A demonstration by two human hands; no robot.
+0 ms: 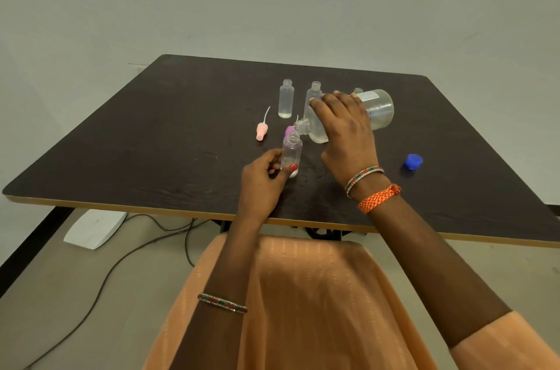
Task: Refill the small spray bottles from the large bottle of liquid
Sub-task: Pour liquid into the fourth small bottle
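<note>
My right hand (345, 130) grips the large clear bottle (378, 110), tipped on its side with its open neck (300, 125) just above the mouth of a small clear spray bottle (291, 149). My left hand (263, 178) holds that small bottle upright on the table near its base, thumb across the front. A little liquid lies in the large bottle's lower side. Two more uncapped small bottles stand behind: one (286, 98) at the left, one (313, 92) partly hidden by my right hand. A third small bottle's neck (358, 91) peeks out behind the large bottle.
A pink spray cap with its tube (262, 130) lies left of the bottles, and a purple cap (288, 130) sits behind the held bottle. The large bottle's blue cap (413, 161) rests at the right. The dark table (151, 139) ends at a front edge near my lap.
</note>
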